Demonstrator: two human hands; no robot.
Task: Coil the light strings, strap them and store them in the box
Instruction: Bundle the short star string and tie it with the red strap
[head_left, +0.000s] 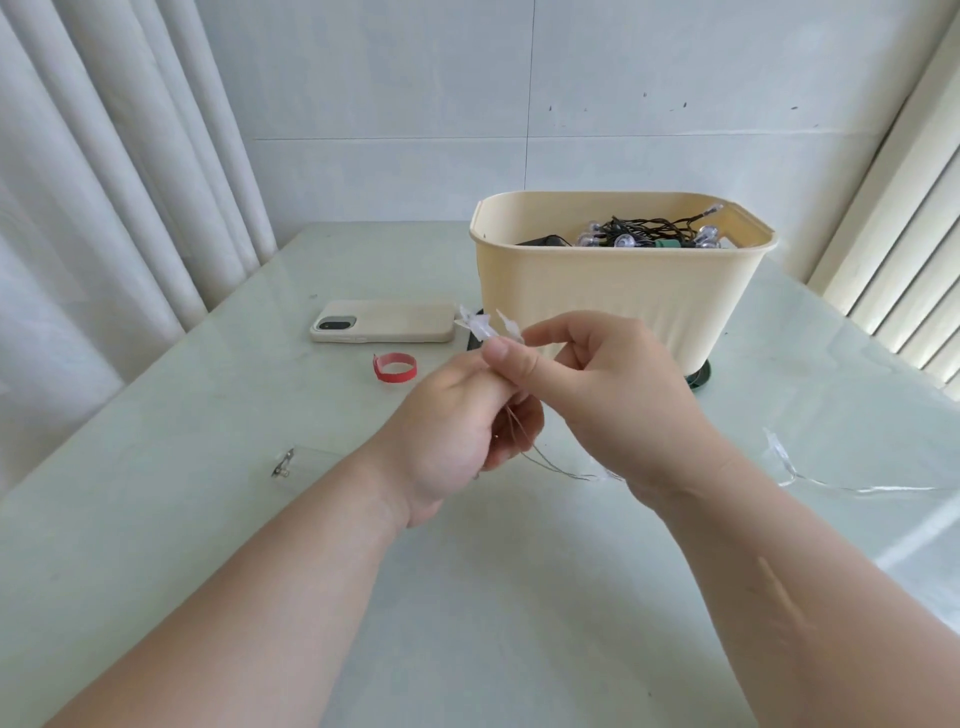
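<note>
One light string (535, 458) between left hand (457, 436) and right hand (608, 395), bulbs (479, 329) up-left

Reading no text, label, brand, number or sign anywhere: nothing legible showing on the cream box (618, 291), the phone (384, 321) lying back-up on the desk (208, 519), or the red strap (395, 367).

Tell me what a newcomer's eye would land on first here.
Both hands meet mid-frame: the left hand and right hand pinch a clear light string above the table, its wire trailing off to the right. Just behind them stands a cream box holding a dark light string, with a red strap lying on the table to its left.
</note>
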